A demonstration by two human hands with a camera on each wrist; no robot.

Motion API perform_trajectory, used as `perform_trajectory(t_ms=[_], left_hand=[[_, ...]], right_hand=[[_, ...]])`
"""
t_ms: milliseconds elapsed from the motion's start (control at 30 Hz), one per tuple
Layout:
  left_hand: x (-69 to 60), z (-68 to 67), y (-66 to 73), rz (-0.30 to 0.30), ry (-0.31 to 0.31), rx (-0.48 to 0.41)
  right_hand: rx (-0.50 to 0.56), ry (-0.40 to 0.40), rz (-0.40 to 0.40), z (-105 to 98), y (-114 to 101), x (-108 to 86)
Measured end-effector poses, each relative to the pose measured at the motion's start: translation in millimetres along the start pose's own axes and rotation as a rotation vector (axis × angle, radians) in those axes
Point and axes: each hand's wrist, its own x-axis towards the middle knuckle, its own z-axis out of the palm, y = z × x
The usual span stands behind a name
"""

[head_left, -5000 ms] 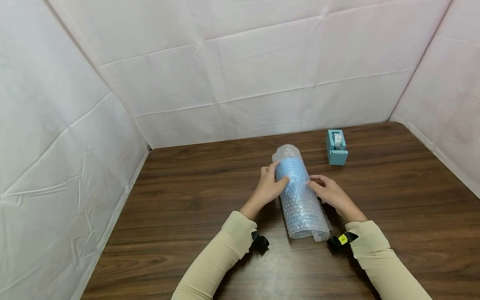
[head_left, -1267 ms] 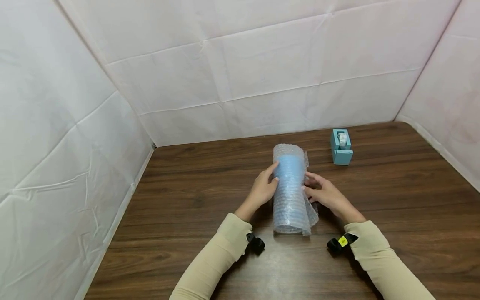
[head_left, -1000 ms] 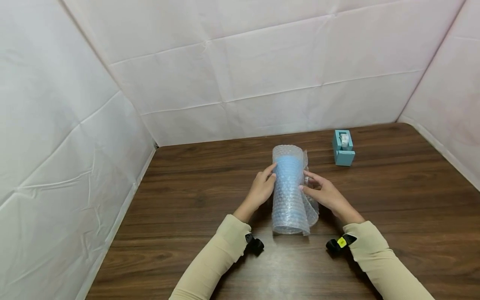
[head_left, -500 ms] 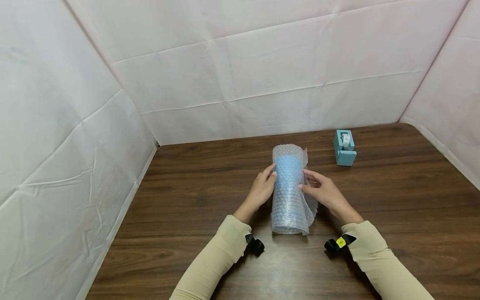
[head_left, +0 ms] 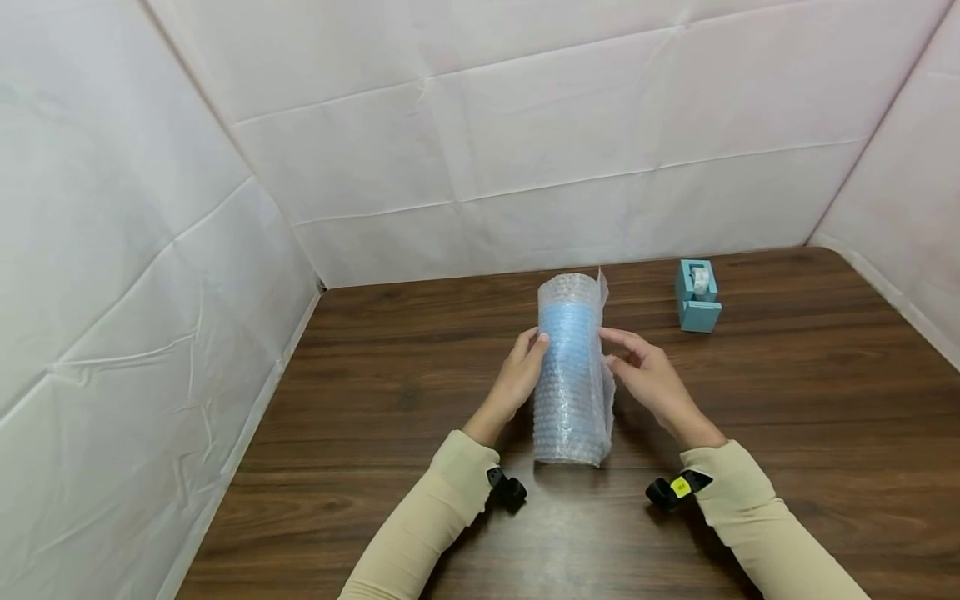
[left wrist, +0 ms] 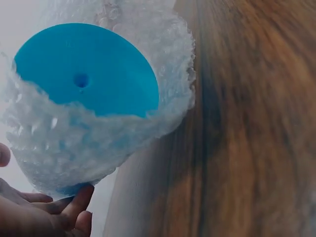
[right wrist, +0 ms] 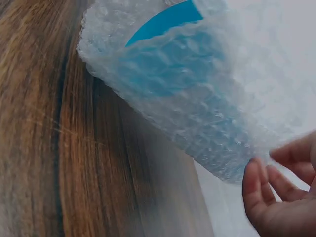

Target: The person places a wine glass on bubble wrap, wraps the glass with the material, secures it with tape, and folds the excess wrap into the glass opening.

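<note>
Loose flap [head_left: 607,404] has drawn closer to the bubble-wrapped roll [head_left: 567,375]; right grip [head_left: 651,377] pinches flap; left grip [head_left: 516,372], fingers relaxed, touches roll's side.

Glare pales the near tabletop [head_left: 558,533]; wrist views look soft.

We rest our left hand [head_left: 517,373] against a cylindrical roll of clear bubble wrap [head_left: 567,429] around a light-blue object [head_left: 567,333]; our right hand [head_left: 649,375] pinches its loose right edge. The roll lies on our dark-brown wood-grain table [head_left: 405,400], a teal block-shaped tape dispenser [head_left: 699,315] beyond our right hand.
</note>
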Motion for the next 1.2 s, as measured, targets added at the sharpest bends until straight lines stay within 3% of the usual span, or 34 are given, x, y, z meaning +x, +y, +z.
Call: perform_trajectory(t_ms=[133, 300, 533, 900, 1200], left_hand=[[-0.2, -2.0, -1.4, 0.008, 0.006, -0.039], [-0.6, -4.4, -3.4, 0.015, -0.006, -0.112], [-2.1, -8.4, -4.5, -0.011, -0.079, -0.195], [-3.4, -13.0, -8.9, -0.040, -0.127, -0.173], [-1.0, -12.8, -14.4, -0.062, -0.124, -0.157]], right_hand=[[-0.054, -0.033, -0.088, 3.3, 0.4, 1.2], [-0.024, -0.068, -0.135, 8.7, -1.1, 3.2], [0.012, -0.097, -0.189, 15.2, -3.4, 5.3], [-0.009, -0.134, -0.213, 24.7, -4.2, 9.0], [-0.025, -0.156, -0.199, 27.1, -5.2, 8.8]])
